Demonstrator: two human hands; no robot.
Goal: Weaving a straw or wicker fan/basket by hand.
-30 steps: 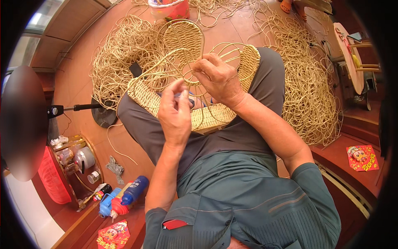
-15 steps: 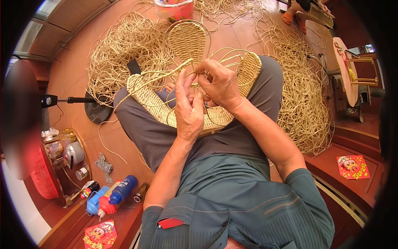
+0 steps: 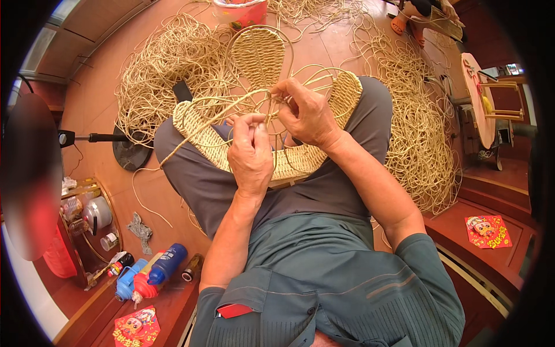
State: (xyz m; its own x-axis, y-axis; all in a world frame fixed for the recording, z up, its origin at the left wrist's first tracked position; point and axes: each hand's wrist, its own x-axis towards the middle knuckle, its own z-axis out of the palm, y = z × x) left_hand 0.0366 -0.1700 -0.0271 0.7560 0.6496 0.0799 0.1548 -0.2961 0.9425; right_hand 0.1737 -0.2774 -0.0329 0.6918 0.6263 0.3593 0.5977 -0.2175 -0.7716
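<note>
Indoors, the brown floor (image 3: 159, 202) bears two rope heaps (image 3: 173, 69), left and right; one woven frame (image 3: 300, 162) spans the lap (image 3: 295, 199), right hand (image 3: 306, 113) pinching cord (image 3: 245, 99), left hand (image 3: 251, 156) narrowed, its hold unclear

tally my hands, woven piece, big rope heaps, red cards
Bare hands, left hand and right hand: 2
U-shaped tan woven rope piece: 1
Large tan rope heaps, left heap and right heap: 2
Square red paper cards, left card and right card: 2
Total: 7
</note>
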